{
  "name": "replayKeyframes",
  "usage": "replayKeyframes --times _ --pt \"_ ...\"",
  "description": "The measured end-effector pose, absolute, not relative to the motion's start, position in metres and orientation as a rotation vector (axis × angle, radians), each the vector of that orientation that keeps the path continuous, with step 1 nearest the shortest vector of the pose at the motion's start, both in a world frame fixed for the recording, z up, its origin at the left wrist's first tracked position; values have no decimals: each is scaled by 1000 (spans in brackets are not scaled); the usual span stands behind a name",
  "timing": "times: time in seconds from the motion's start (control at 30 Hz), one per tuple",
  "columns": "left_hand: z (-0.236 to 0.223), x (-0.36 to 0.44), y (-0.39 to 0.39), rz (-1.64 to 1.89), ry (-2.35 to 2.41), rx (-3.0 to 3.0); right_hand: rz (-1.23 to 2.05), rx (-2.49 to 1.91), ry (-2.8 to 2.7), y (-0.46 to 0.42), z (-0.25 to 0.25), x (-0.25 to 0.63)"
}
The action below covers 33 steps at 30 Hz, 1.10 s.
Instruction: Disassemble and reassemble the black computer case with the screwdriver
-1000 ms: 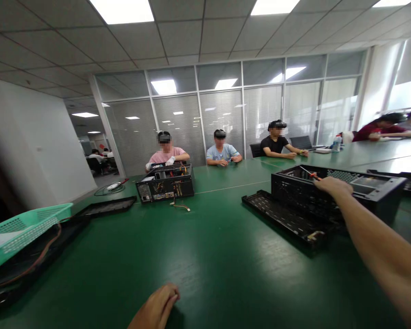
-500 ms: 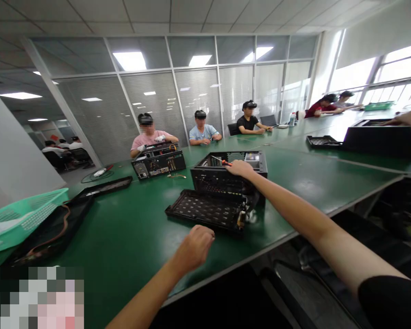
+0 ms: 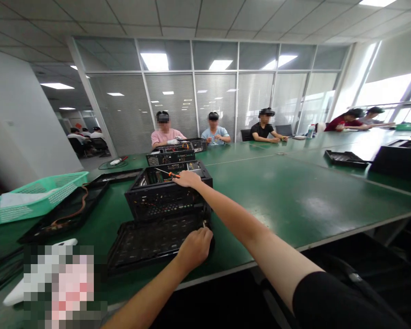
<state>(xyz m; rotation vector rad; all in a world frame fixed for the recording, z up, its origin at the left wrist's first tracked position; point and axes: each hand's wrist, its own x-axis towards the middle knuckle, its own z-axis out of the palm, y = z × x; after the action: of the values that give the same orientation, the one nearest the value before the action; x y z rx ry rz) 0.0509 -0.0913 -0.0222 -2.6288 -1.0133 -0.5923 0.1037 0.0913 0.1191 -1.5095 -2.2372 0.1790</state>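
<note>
A black computer case (image 3: 164, 196) lies on the green table with its side open, boards and wiring showing inside. My right hand (image 3: 189, 179) rests on the case's top right edge, closed around a screwdriver (image 3: 174, 175) with an orange and black handle. Its shaft points left across the opening. The detached black front panel (image 3: 147, 240) lies flat before the case. At that panel's right end my left hand (image 3: 197, 244) is closed, fingertips pinched at a small pale part. What exactly it grips is too small to make out.
Another opened case (image 3: 171, 158) stands just behind mine, in front of a person in pink. A green basket (image 3: 68, 185) and a black side cover (image 3: 65, 212) holding a cable are on the left. Further right lie a black panel (image 3: 345, 158) and another case (image 3: 397, 162).
The case and its front panel have shifted left across the table, the right hand staying on the case with the screwdriver. My left hand has come to the panel's right end. The view has turned.
</note>
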Motion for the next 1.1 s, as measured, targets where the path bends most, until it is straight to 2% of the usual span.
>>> replayKeyframes --times 0.1,0.2,0.33,0.47,0.57,0.7,1.1 --pt "-15 47 -71 -771 -1104 -2686 178 -1426 -2152 101 122 100" --pt "-9 40 -52 -1010 -1149 -2734 167 -1123 -1952 94 112 117" --pt "-5 26 -21 -1258 -1152 -2820 292 -924 -1763 64 71 157" --pt "-4 9 12 -1463 -1626 -3060 495 -970 -1735 39 18 196" --pt "-4 -1 25 -1355 -1912 -3340 523 -1019 -1791 35 -6 215" --pt "-3 -11 26 -1096 -2123 -3378 433 -1022 -1898 36 -9 223" --pt "0 -2 30 -792 -2090 -3407 238 -969 -1920 24 -3 213"
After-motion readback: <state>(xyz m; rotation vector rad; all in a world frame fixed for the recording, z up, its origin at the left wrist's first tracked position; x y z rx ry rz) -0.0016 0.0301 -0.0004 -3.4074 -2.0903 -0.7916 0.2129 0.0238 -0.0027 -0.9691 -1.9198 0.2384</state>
